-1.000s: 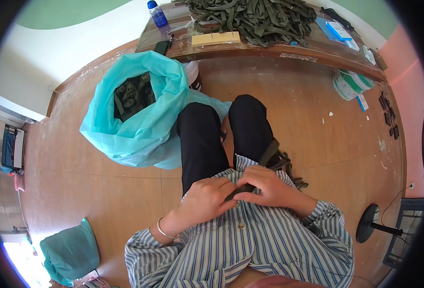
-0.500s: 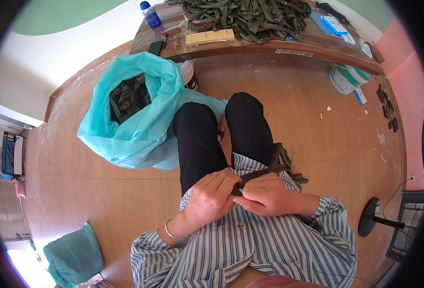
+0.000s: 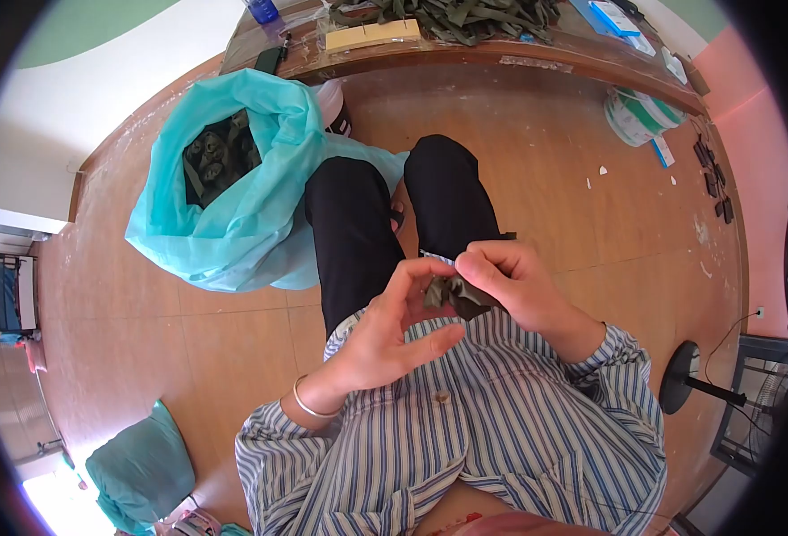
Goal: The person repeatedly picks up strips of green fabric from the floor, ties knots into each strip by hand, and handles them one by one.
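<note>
Olive strap (image 3: pixel 462 296), crumpled, above the lap, between the hands. Right hand (image 3: pixel 521 284): grip clamped on it, thumb to forefinger. Left hand (image 3: pixel 398 332): grip apart, thumb spread, fingers at the strap. Turquoise bag (image 3: pixel 233 237) beside left knee; table (image 3: pixel 412 57) beyond, heaped straps (image 3: pixel 465 18) on top.

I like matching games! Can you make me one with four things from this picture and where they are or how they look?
1. Bangle
2. Dark green strap
3. White-and-green bucket
4. Turquoise sack

A. on the floor by the right end of the wooden table
B. wide open at the top
C. around the left wrist
D. between the left hand and the right hand

Right pairs: 1-C, 2-D, 3-A, 4-B
</note>
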Tool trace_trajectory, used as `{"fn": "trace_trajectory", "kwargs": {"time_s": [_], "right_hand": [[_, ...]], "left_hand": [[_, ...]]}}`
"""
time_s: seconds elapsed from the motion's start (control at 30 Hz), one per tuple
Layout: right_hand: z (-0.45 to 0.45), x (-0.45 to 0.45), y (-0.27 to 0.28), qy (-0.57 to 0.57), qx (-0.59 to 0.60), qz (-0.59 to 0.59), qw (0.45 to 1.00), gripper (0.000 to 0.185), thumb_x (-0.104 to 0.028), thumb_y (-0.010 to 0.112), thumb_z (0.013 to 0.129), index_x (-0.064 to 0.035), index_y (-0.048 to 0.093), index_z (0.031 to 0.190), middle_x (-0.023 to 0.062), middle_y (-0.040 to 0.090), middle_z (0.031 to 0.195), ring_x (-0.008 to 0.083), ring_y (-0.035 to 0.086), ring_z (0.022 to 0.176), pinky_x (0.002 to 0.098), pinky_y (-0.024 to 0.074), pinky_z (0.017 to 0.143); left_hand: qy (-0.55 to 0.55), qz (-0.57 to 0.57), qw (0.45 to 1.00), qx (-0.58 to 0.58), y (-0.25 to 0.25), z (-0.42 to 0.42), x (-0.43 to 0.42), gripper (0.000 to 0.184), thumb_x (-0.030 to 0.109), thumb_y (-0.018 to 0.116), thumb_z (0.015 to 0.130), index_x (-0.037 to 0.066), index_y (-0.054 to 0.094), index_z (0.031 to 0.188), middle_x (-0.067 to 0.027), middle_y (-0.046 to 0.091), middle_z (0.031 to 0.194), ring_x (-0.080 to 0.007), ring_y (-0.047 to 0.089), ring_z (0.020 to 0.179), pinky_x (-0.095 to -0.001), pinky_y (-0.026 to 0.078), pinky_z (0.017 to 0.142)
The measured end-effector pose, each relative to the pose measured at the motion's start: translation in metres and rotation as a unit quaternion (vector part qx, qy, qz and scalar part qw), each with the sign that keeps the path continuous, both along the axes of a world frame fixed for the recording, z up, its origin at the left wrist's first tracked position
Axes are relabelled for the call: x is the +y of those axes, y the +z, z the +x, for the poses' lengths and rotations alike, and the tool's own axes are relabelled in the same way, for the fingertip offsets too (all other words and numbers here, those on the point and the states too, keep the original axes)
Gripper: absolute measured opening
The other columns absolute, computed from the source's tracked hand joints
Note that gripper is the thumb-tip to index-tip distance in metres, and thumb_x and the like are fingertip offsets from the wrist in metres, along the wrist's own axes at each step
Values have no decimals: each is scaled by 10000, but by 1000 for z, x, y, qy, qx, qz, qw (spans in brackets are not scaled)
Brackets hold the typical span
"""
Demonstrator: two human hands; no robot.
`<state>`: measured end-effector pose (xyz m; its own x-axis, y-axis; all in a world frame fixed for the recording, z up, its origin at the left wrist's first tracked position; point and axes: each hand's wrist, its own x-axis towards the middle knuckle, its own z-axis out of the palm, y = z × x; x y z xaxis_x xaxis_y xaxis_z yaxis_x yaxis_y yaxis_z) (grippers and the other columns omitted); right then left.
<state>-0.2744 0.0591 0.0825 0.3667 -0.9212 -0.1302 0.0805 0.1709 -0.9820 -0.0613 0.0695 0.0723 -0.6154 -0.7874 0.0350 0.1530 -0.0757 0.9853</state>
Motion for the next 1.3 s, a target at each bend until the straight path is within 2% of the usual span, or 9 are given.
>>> {"fn": "trace_trajectory", "kwargs": {"time_s": [0.13, 0.3, 0.47, 0.63, 0.8, 0.93, 0.97, 1.13, 1.3], "right_hand": [[2, -4, 7, -14, 44, -12, 999, 334, -208, 567, 1078, -96, 589, 764, -69, 478, 672, 40, 347, 613, 206, 289, 575], [-4, -4, 2, 16, 42, 14, 999, 284, -202, 566, 1076, -91, 598, 816, -61, 492, 687, 41, 358, 616, 204, 298, 578], [-2, -3, 6, -30, 39, -11, 999, 250, -187, 581, 1065, -87, 599, 837, -59, 502, 700, 46, 367, 616, 203, 298, 576], [-1, -1, 4, -40, 70, -64, 995, 207, -172, 604, 1052, -82, 606, 865, -55, 504, 704, 54, 370, 612, 207, 298, 575], [-10, 4, 5, 5, 101, -72, 992, 219, -165, 627, 1040, -79, 610, 839, -50, 507, 699, 56, 368, 614, 215, 298, 574], [-20, 7, 4, 96, 97, -6, 991, 241, -155, 646, 1028, -74, 614, 804, -46, 524, 694, 59, 370, 610, 224, 301, 572], [-22, 9, 5, 95, 97, -3, 991, 241, -155, 646, 1028, -74, 614, 804, -46, 524, 694, 59, 370, 610, 224, 301, 572], [-29, 19, 12, 147, 100, 12, 984, 264, -153, 655, 1022, -70, 612, 775, -41, 541, 690, 70, 383, 608, 224, 304, 575], [-34, 20, 16, 173, 103, -22, 979, 240, -130, 675, 1005, -68, 613, 781, -32, 548, 672, 75, 407, 597, 229, 315, 566]], "left_hand": [[37, 25, 999, 16, -6, -11, -4, 583, -77, 566, 933, 23, 339, 1462, -155, 536, 1284, -223, 600, 1117, -318, 493, 956], [48, 0, 998, -43, -11, -17, -5, 625, -88, 563, 929, 52, 315, 1485, -149, 525, 1245, -203, 581, 1047, -287, 481, 911], [96, -1, 994, 56, -18, -33, 1, 654, -95, 562, 916, 72, 323, 1502, -142, 533, 1213, -175, 551, 970, -252, 461, 835], [141, -31, 989, -25, -19, -28, -4, 611, -100, 526, 904, 59, 395, 1480, -108, 578, 1100, -141, 546, 876, -219, 431, 744], [79, 91, 992, -26, -17, -2, -9, 516, -83, 527, 877, 36, 536, 1379, -45, 614, 887, -97, 520, 710, -202, 395, 635], [30, -136, 983, -117, -10, 7, -13, 413, -66, 536, 842, 23, 647, 1230, 11, 590, 707, -78, 444, 557, -209, 345, 542], [28, -133, 984, -117, -8, 11, -13, 413, -66, 536, 842, 23, 647, 1230, 11, 590, 707, -78, 444, 557, -209, 345, 542], [-11, -87, 991, -100, 1, 26, -7, 367, -60, 545, 808, 24, 686, 1137, 29, 574, 642, -78, 411, 510, -223, 328, 511], [4, 33, 998, -53, 4, 23, -2, 257, -53, 590, 833, 23, 697, 1053, 32, 574, 647, -76, 413, 510, -223, 334, 515]]}}
